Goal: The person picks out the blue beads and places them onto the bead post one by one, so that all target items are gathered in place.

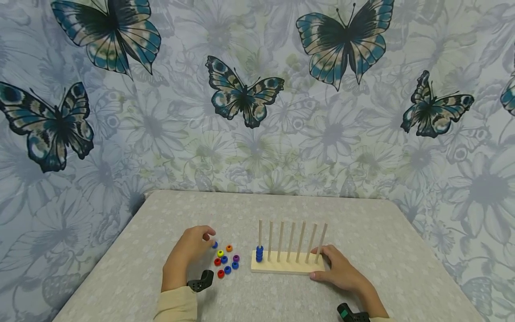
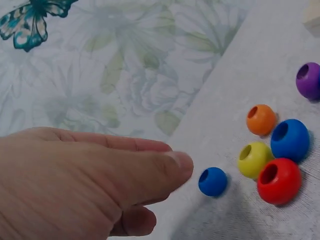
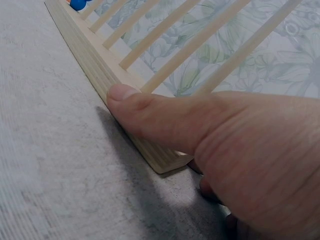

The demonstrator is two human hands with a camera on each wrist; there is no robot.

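Just left of a scattered group of beads, my left hand (image 1: 191, 246) hovers with nothing held. In the left wrist view, its thumb tip is close to a small blue bead (image 2: 213, 181) but apart from it. My right hand (image 1: 341, 271) grips the right end of a wooden peg stand (image 1: 281, 267), thumb at the front edge and fingers partly hidden behind. Several upright pegs rise from the stand. A short stack of blue beads (image 1: 259, 254) sits on the leftmost peg; the other pegs hold none.
Loose beads lie between the left hand and the stand, among them an orange bead (image 1: 229, 247), a yellow bead (image 1: 220, 253), a purple bead (image 1: 236, 258) and a red bead (image 1: 221, 273). A patterned cloth covers the table (image 1: 281, 295). Behind it is a butterfly-patterned wall (image 1: 257, 156).
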